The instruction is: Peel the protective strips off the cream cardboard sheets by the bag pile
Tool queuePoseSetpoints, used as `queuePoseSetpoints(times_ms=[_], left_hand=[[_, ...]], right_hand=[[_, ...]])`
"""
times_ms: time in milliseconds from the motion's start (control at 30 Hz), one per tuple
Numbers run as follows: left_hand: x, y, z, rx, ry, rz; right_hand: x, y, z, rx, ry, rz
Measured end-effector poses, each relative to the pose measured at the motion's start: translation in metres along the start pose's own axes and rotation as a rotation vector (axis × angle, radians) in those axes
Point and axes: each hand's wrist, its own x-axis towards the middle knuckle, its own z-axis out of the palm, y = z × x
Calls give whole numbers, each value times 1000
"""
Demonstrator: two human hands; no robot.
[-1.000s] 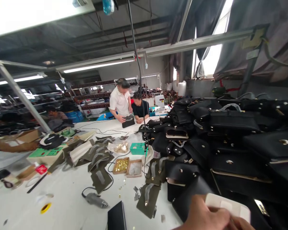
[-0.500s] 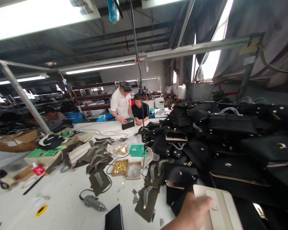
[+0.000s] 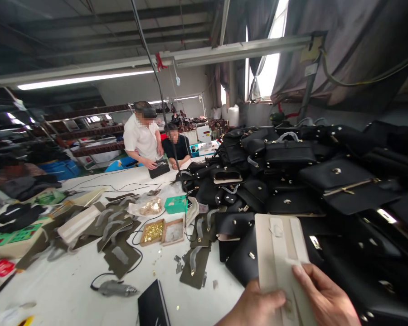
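Note:
In front of the black bags I hold a beige bag panel (image 3: 265, 244) with paler strips running along it and a small clear patch near its top. My left hand (image 3: 255, 303) is closed on the panel's lower left part, thumb across its face. At the right edge, my right hand (image 3: 326, 294) grips the same panel, its thumb pressed on a strip; the fingers behind are partly hidden. Beside my hands lies a heap of black handbags (image 3: 289, 199) with gold and silver fittings. A dark olive panel with a wrapped handle (image 3: 195, 269) rests on the table to the left.
On the white table (image 3: 71, 290) lie a grey power screwdriver (image 3: 117, 288), a black notebook (image 3: 153, 303), a box of gold fittings (image 3: 153, 232) and a green box (image 3: 175, 204). Two people (image 3: 141, 136) are across the table, one handling a black bag (image 3: 159, 169).
My right hand has come into view and taken hold of the beige panel's right side. The panel has risen and shifted left in view. The camera has turned right.

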Motion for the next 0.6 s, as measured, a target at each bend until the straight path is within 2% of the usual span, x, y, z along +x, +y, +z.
queuePoseSetpoints(times_ms=[67,100,200,233,267,333,433,500,600], left_hand=[[0,2,4,-29,59,-20],[2,3,6,-38,87,-32],[5,8,6,-28,201,-36],[6,11,6,-13,253,-27],[7,14,6,8,291,-10],[10,20,7,59,314,43],[13,27,13,101,258,99],[13,29,19,91,214,111],[11,29,27,122,137,131]], right_hand=[[5,2,0,1,15,-37],[6,2,-2,-15,60,-84],[1,-8,-11,-93,313,-324],[-3,-12,-14,-123,375,-394],[-8,-15,-16,-152,383,-424],[-17,-19,-15,-191,265,-380],[-25,-16,-5,-184,21,-245],[-26,-12,2,-178,-13,-200],[-23,-12,8,-155,2,-129]])
